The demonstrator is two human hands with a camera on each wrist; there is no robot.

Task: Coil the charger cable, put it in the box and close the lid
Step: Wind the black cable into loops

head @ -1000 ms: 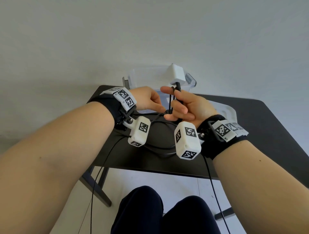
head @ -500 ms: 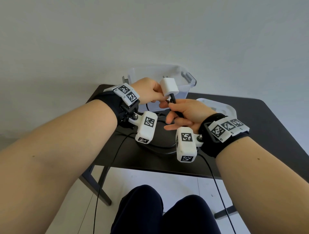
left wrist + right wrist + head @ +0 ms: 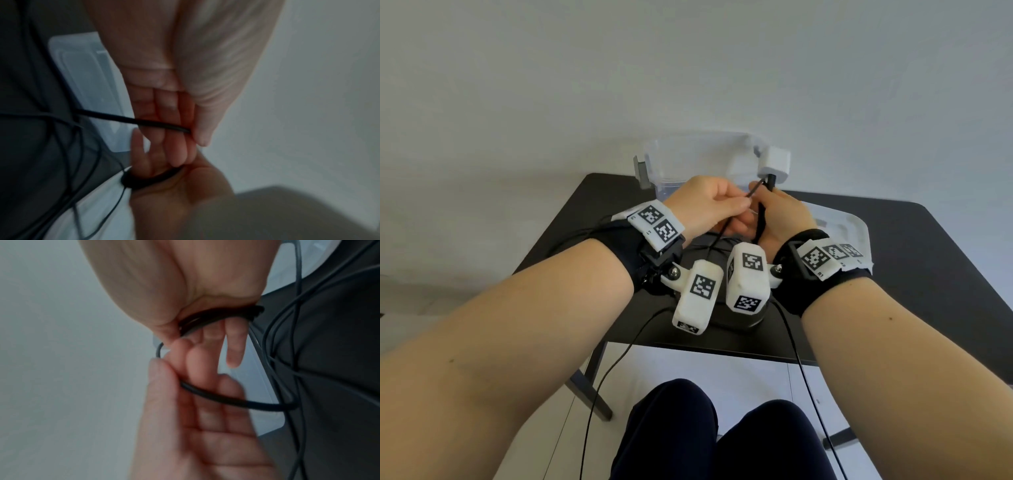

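Observation:
My right hand (image 3: 767, 212) grips several loops of the black charger cable (image 3: 218, 316), with the white charger block (image 3: 774, 163) sticking up above its fingers. My left hand (image 3: 709, 205) pinches a strand of the same cable (image 3: 156, 124) between thumb and fingers, right beside the right hand. Loose cable (image 3: 717, 240) hangs from both hands to the black table (image 3: 928, 260). The clear plastic box (image 3: 688, 161) stands open just behind the hands. Its lid (image 3: 846, 222) lies flat on the table to the right.
The table's front edge (image 3: 722, 349) is close to my knees (image 3: 709, 428). Thin black sensor wires (image 3: 613, 370) hang from both wrists past that edge. A pale wall rises straight behind the box.
My right hand has risen and shifted right, carrying the charger block up and to the right. The left hand moved in and now pinches a cable strand beside it.

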